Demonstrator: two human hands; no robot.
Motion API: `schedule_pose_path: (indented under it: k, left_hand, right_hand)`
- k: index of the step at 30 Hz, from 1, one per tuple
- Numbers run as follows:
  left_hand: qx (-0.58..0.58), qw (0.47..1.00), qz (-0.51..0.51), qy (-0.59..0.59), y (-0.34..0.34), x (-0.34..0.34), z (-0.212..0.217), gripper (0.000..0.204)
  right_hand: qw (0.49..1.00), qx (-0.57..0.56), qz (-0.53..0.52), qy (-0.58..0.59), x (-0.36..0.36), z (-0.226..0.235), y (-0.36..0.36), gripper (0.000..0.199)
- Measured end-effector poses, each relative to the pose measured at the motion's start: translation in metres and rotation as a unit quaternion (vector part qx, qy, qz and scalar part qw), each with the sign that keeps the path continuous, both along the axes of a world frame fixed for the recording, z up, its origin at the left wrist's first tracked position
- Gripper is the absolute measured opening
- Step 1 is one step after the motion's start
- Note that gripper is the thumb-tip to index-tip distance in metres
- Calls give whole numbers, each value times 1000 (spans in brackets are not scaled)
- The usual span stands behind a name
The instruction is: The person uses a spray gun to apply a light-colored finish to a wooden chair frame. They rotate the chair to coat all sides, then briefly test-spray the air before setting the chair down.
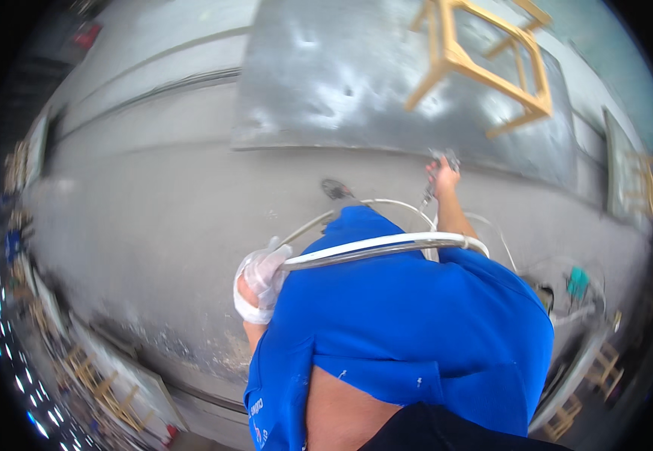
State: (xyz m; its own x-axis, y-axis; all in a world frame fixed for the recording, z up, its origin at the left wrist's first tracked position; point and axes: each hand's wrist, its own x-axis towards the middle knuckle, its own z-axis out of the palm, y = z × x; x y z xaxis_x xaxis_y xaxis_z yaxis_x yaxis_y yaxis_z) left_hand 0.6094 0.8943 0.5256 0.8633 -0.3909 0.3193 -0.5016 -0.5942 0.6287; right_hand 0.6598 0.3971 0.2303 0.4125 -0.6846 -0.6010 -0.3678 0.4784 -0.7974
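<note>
My left hand [263, 275], in a thin clear plastic glove, is closed round white and grey hoses [371, 246] that loop across the front of my body. My bare right hand [445, 177] reaches forward, its fingers wrapped round a metal spray gun [446, 156], which is blurred. From the gun's lower end a hose trails back toward me. Just beyond the gun stands a light wooden chair frame [458, 56] without a seat, its legs on a grey metal sheet [319, 98]. No part of the gun can be seen touching the frame.
The sheet's near edge runs just ahead of my foot [335, 188]. Hoses and a small green object [577, 281] lie at the right. More wooden frames [101, 383] stand at the lower left, with others [646, 184] at the far right. Grey floor [153, 218] spreads leftward.
</note>
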Motion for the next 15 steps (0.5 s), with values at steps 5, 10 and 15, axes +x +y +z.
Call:
schedule_pose_path:
  k: [5,10,15]
  left_hand:
    - [65,995,52,61,16,17,-1,31]
    - [2,993,121,9,47,0,-17,26]
    - [0,983,186,2,70,6,-17,25]
  right_hand:
    - [993,41,101,52,23,-36,52,40]
    - [879,-114,457,74,56,-31,133,16]
    - [784,-99,610,49,131,-14,223,18]
